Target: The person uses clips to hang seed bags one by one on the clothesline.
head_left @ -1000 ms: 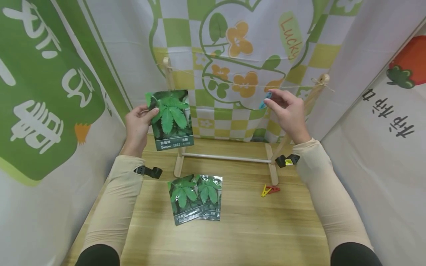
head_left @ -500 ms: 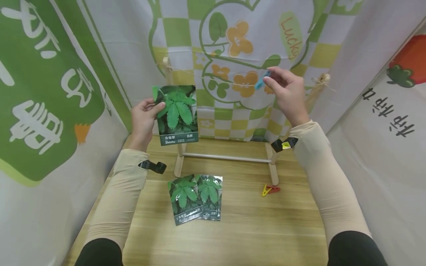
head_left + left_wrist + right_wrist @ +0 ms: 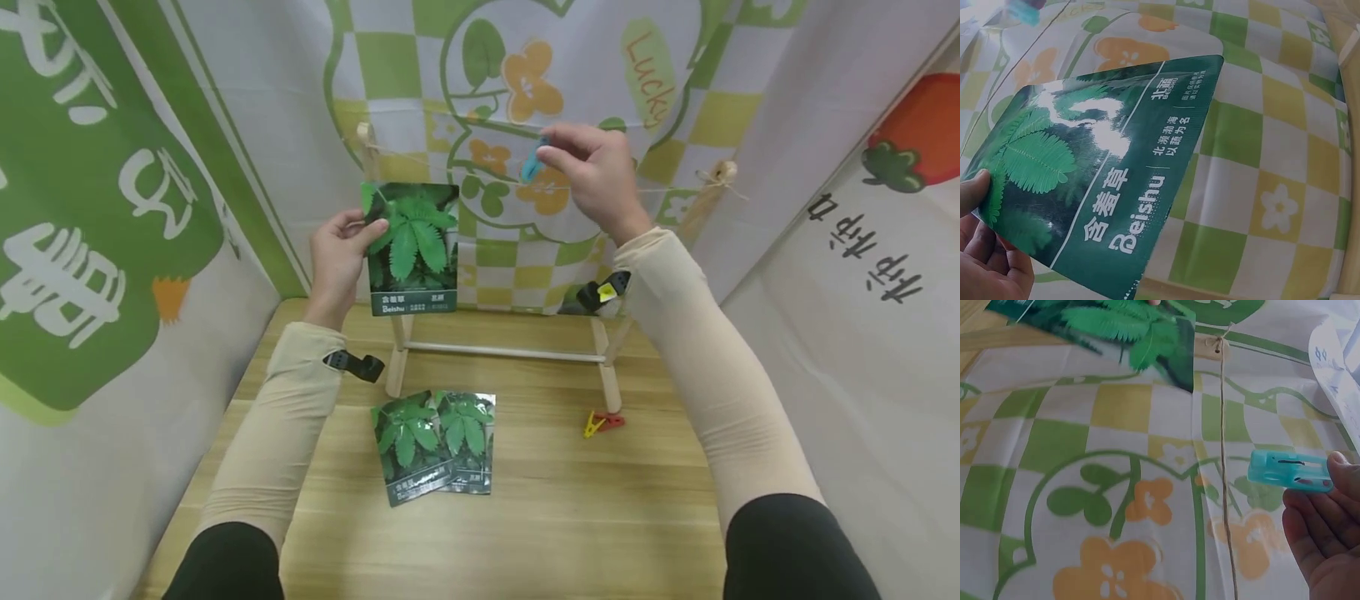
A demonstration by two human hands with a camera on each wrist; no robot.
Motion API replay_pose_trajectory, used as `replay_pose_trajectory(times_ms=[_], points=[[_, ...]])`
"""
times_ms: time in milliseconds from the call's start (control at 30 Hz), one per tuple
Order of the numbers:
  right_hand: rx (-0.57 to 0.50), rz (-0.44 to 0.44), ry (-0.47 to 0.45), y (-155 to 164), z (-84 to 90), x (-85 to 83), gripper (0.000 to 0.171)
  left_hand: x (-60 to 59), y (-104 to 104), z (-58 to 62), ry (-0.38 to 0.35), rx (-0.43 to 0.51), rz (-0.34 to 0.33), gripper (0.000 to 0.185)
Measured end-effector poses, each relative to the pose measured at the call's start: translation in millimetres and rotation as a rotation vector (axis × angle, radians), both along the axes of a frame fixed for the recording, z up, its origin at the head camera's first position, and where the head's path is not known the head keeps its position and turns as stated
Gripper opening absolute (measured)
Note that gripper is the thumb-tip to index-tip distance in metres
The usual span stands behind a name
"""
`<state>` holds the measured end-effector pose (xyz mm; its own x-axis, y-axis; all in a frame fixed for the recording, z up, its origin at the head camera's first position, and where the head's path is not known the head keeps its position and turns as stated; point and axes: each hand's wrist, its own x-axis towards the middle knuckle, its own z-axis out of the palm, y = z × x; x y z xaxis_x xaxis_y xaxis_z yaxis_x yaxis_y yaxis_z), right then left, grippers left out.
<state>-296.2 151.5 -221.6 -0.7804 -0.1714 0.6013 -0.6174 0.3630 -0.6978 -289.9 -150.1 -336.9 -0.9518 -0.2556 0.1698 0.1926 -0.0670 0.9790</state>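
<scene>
My left hand (image 3: 339, 254) pinches a green seed packet (image 3: 414, 267) with a leaf picture by its left edge, thumb on the front. The packet hangs upright near the left post, overlapping the string (image 3: 510, 187) in the head view. Between thumb and fingers of my right hand (image 3: 600, 171) is a blue clothespin (image 3: 534, 162), level with the string to the packet's right. In the right wrist view the clothespin (image 3: 1290, 470) points toward the string (image 3: 1225, 469), with a gap between them. The left wrist view shows the packet's printed front (image 3: 1104, 162) close up.
The string runs between two wooden posts of a stand, the right post (image 3: 708, 196) with a knot. Two similar seed packets (image 3: 408, 454) overlap on the wooden table (image 3: 570, 517). A yellow clothespin (image 3: 592, 425) and a red one (image 3: 611, 421) lie by the stand's right foot.
My right hand has risen and moved left with the blue clothespin, up to the string's height. My left hand has brought the seed packet up and to the right.
</scene>
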Motion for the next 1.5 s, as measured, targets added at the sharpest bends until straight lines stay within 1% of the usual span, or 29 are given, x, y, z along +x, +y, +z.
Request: replay_pose_trajectory(times_ms=[167,233,300,400,500,567,767,800,967,1133,1200,1300,1400,1500], points=[[-0.012,0.061,-0.055,-25,6.4,-8.9,0.016,-5.4,9,1.0,0.003,-0.005,-0.029,0.012],[-0.012,0.078,-0.058,-34,9.0,-11.6,0.015,-7.5,13,0.7,0.002,-0.010,-0.046,0.012],[-0.002,0.089,-0.069,-43,10.9,-13.9,0.015,-9.1,18,0.5,0.004,-0.003,-0.047,0.013],[0.037,0.081,-0.076,-54,12.3,-16.3,0.016,-10.3,21,0.6,0.007,0.011,-0.040,0.015],[0.069,0.044,-0.084,-64,13.1,-18.4,0.017,-11.9,23,1.4,0.009,0.022,-0.051,0.015],[0.087,0.031,-0.083,-70,13.8,-20.1,0.017,-12.9,23,2.4,0.019,0.012,-0.054,0.015],[0.128,0.055,-0.115,-87,14.1,-26.4,0.018,-14.1,22,4.3,0.055,-0.024,-0.041,0.019],[0.137,0.056,-0.125,-89,14.1,-26.9,0.018,-14.1,23,4.5,0.058,-0.012,-0.046,0.019],[0.174,0.040,-0.158,-97,13.7,-28.3,0.018,-14.5,24,4.0,0.058,0.014,-0.062,0.017],[0.180,0.040,-0.221,-98,13.3,-28.8,0.020,-16.1,23,3.9,0.050,0.019,-0.047,0.016],[0.209,0.048,-0.240,-97,12.3,-29.1,0.021,-16.7,24,4.0,0.047,0.022,-0.043,0.015],[0.278,0.051,-0.276,-95,10.5,-29.8,0.026,-17.6,25,4.1,0.039,0.025,-0.044,0.015],[0.330,0.055,-0.331,-93,9.9,-31.1,0.032,-17.9,25,3.5,0.027,0.010,-0.046,0.014],[0.362,0.071,-0.361,-93,10.8,-31.6,0.038,-17.1,24,2.6,0.017,-0.004,-0.054,0.012]])
